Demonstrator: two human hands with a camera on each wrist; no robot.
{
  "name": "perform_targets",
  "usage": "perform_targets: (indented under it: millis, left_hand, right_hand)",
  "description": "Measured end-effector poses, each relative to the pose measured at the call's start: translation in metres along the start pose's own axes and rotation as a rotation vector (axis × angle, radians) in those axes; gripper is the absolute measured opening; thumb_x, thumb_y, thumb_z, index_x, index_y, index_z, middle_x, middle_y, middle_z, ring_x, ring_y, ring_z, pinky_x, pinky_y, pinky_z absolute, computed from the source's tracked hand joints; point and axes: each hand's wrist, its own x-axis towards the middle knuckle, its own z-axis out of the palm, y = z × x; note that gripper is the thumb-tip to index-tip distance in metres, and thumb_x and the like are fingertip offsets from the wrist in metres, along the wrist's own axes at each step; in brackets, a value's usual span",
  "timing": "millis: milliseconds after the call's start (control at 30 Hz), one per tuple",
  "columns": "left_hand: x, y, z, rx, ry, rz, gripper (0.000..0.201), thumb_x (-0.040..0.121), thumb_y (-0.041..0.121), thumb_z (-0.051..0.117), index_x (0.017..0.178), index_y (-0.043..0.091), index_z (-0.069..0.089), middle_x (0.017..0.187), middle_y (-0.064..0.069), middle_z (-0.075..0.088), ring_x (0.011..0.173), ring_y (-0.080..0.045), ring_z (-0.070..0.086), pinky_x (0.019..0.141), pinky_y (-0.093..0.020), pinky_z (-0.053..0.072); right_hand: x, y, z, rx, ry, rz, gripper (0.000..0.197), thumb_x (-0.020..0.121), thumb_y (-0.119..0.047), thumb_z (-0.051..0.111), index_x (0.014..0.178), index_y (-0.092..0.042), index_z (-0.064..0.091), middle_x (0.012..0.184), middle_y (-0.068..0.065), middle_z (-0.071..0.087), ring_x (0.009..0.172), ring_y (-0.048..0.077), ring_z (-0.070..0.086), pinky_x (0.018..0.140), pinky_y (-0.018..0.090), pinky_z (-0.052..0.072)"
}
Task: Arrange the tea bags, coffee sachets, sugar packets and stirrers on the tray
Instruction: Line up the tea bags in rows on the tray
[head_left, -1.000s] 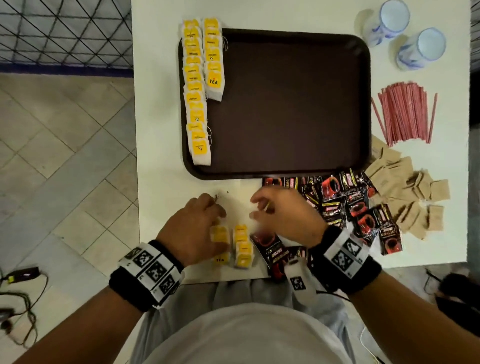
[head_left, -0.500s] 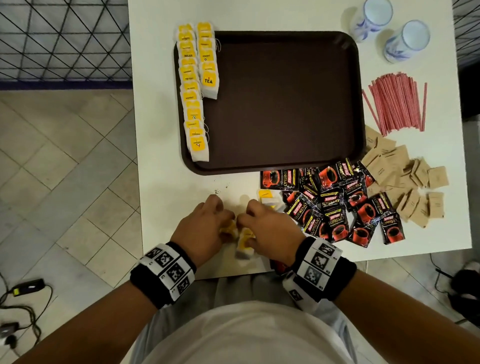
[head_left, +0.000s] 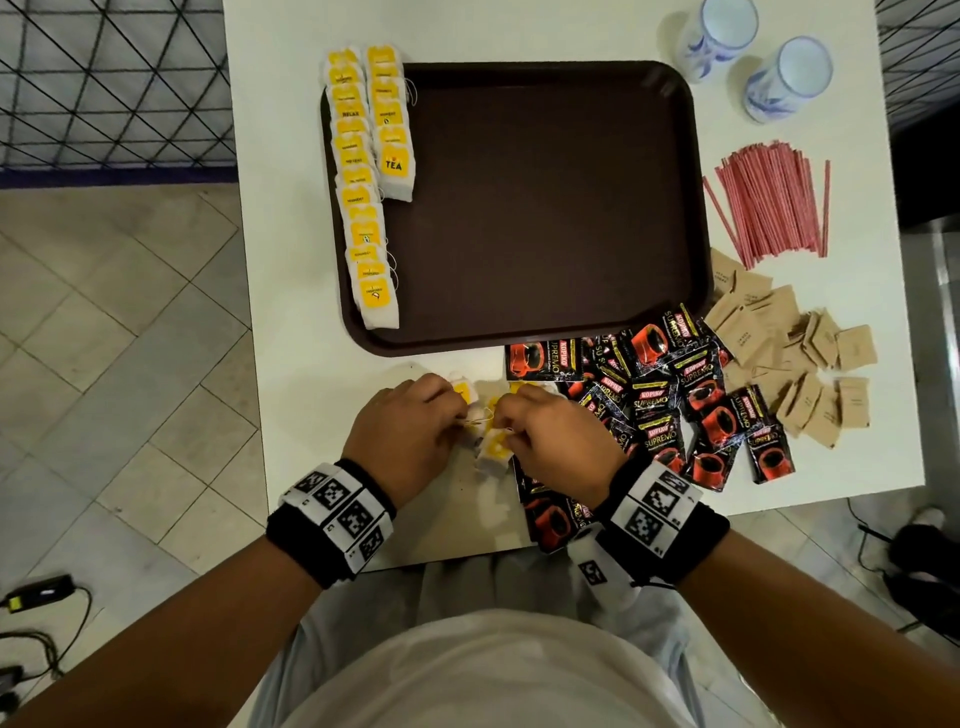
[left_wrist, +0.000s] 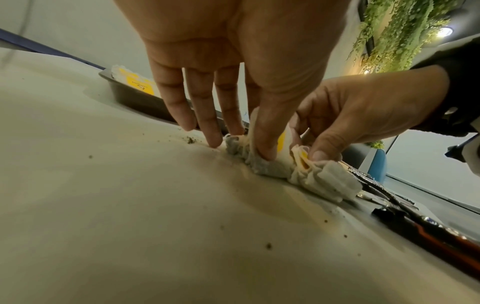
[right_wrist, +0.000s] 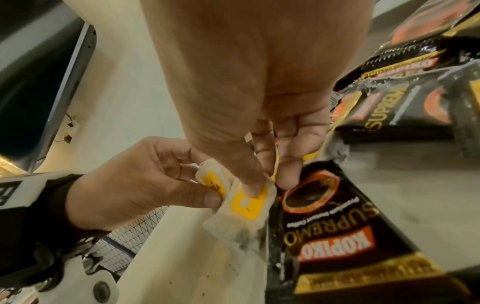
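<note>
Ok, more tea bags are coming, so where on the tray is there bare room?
The tray is bare from the two tea-bag rows on its left side across to its right rim. Off the tray it is crowded: coffee sachets, sugar packets, stirrers.

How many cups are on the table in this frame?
2. Both stand at the table's far right corner, beyond the tray: one cup nearer the far edge, the other cup beside it to the right. None seems hidden.
</note>
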Motion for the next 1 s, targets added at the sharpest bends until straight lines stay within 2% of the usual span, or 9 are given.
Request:
perform_targets:
  millis: [133, 267, 333, 467, 567, 700, 833, 933, 1000]
  left_hand:
    - [-0.002, -0.003, -0.001, -0.049, 0.02, 0.043, 0.026, 0.082, 0.032, 0.053, 0.096, 0.024, 0.073, 0.098, 0.003, 0.065, 0.084, -0.025, 0.062, 0.067, -0.033, 0.05]
    - [-0.003, -0.002, -0.007, -0.215, 0.084, 0.044, 0.022, 0.085, 0.02, 0.06, 0.101, 0.02, 0.075, 0.101, 0.002, 0.07, 0.088, -0.022, 0.067, 0.073, -0.031, 0.056]
    - [-0.002, -0.001, -0.011, -0.293, 0.1, 0.018, 0.024, 0.086, 0.017, 0.061, 0.107, 0.02, 0.074, 0.107, 0.003, 0.071, 0.092, -0.02, 0.068, 0.079, -0.03, 0.056]
    - [0.0, 0.001, -0.014, -0.438, 0.086, -0.066, 0.03, 0.082, 0.005, 0.073, 0.108, 0.02, 0.073, 0.105, 0.005, 0.072, 0.082, -0.005, 0.064, 0.079, -0.019, 0.051]
    - [0.0, 0.005, -0.016, -0.56, 0.081, -0.138, 0.028, 0.079, 0.007, 0.078, 0.104, 0.02, 0.075, 0.095, 0.009, 0.073, 0.075, 0.004, 0.061, 0.075, -0.006, 0.045]
    - [0.0, 0.007, -0.02, -0.626, 0.075, -0.159, 0.025, 0.077, 0.005, 0.078, 0.099, 0.019, 0.077, 0.097, 0.011, 0.072, 0.078, 0.015, 0.059, 0.074, -0.002, 0.041]
    - [-0.001, 0.004, -0.022, -0.584, 0.065, -0.155, 0.018, 0.079, 0.009, 0.077, 0.091, 0.022, 0.077, 0.085, 0.023, 0.063, 0.077, 0.006, 0.059, 0.069, -0.003, 0.039]
    - [-0.001, 0.006, -0.025, -0.611, 0.076, -0.166, 0.012, 0.078, 0.015, 0.079, 0.083, 0.024, 0.075, 0.081, 0.019, 0.063, 0.077, -0.002, 0.06, 0.067, -0.007, 0.042]
    - [0.0, 0.006, -0.025, -0.649, 0.079, -0.199, 0.008, 0.077, 0.018, 0.081, 0.08, 0.023, 0.075, 0.08, 0.015, 0.065, 0.077, -0.005, 0.061, 0.066, -0.01, 0.043]
  right_hand:
    - [-0.001, 0.002, -0.004, 0.143, -0.015, 0.006, 0.018, 0.091, -0.012, 0.061, 0.107, -0.016, 0.068, 0.099, -0.001, 0.055, 0.085, 0.019, 0.058, 0.075, 0.034, 0.051]
    - [-0.001, 0.005, -0.014, 0.32, 0.004, 0.062, 0.008, 0.093, -0.012, 0.062, 0.097, -0.016, 0.068, 0.088, -0.006, 0.06, 0.074, 0.004, 0.058, 0.068, 0.016, 0.044]
    - [0.001, 0.006, -0.019, 0.387, -0.018, 0.097, 0.008, 0.094, -0.011, 0.062, 0.097, -0.018, 0.064, 0.078, -0.013, 0.059, 0.07, 0.0, 0.058, 0.063, 0.012, 0.043]
    - [0.006, 0.013, -0.026, 0.433, 0.017, 0.115, 0.018, 0.09, -0.008, 0.066, 0.103, -0.021, 0.064, 0.083, -0.009, 0.064, 0.073, 0.002, 0.061, 0.068, 0.016, 0.049]
    - [0.009, 0.017, -0.028, 0.455, 0.023, 0.127, 0.021, 0.088, -0.007, 0.069, 0.104, -0.02, 0.066, 0.085, -0.006, 0.064, 0.072, 0.006, 0.06, 0.067, 0.018, 0.049]
    - [0.012, 0.019, -0.035, 0.508, -0.022, 0.15, 0.015, 0.087, -0.01, 0.073, 0.099, -0.018, 0.069, 0.083, -0.002, 0.067, 0.072, 0.009, 0.065, 0.071, 0.028, 0.057]
    - [0.012, 0.02, -0.043, 0.582, -0.048, 0.153, 0.012, 0.083, -0.01, 0.079, 0.086, -0.011, 0.067, 0.078, 0.007, 0.071, 0.068, 0.023, 0.071, 0.066, 0.034, 0.06]
    - [0.011, 0.023, -0.048, 0.605, -0.033, 0.161, 0.015, 0.08, -0.011, 0.082, 0.081, -0.008, 0.068, 0.075, 0.001, 0.07, 0.063, 0.012, 0.067, 0.064, 0.028, 0.058]
    - [0.011, 0.027, -0.051, 0.567, -0.012, 0.15, 0.017, 0.077, -0.017, 0.085, 0.077, -0.013, 0.068, 0.075, -0.004, 0.069, 0.067, 0.009, 0.065, 0.069, 0.033, 0.057]
